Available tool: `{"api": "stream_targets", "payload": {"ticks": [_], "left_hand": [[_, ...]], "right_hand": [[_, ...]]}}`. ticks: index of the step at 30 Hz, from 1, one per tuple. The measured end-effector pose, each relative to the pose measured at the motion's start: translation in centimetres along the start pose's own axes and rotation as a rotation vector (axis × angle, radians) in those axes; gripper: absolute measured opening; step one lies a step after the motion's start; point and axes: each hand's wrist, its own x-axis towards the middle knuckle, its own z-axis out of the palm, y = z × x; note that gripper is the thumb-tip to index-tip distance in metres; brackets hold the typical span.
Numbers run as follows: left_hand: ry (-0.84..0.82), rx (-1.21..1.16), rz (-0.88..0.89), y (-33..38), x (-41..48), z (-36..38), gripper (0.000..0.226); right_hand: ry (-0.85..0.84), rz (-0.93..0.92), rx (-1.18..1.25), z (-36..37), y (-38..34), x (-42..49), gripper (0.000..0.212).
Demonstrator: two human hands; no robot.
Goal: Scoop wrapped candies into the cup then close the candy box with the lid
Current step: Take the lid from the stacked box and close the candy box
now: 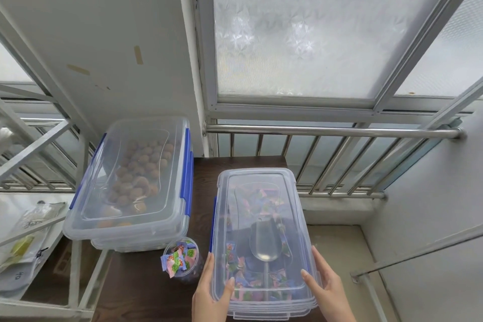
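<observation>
Since the small clear plastic cup on the dark wooden counter already brims with pink-and-green wrapped candies, the scooping part looks done, and the closing is under way. The clear rectangular plastic lid lies on top of the clear candy box, with the metal scoop left inside among the remaining sweets. Both hands grip the near end: the left hand and the right hand each have fingers spread along a side edge and a thumb pressing on top. The blue side clip looks not yet snapped, so latching probably remains. The box's long axis runs away from the person, towards the window railing, leaning slightly left. A second, clipped box of brown round snacks sits well to the left.
</observation>
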Motion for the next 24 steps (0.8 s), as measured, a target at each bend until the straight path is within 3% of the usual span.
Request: {"api": "stream_targets", "payload": {"ticks": [24], "left_hand": [[-0.015,0.035,-0.065,0.6,0.1,0.2,0.073]], "right_hand": [[-0.011,0.058,0.021,0.5,-0.8,-0.7,0.068]]}}
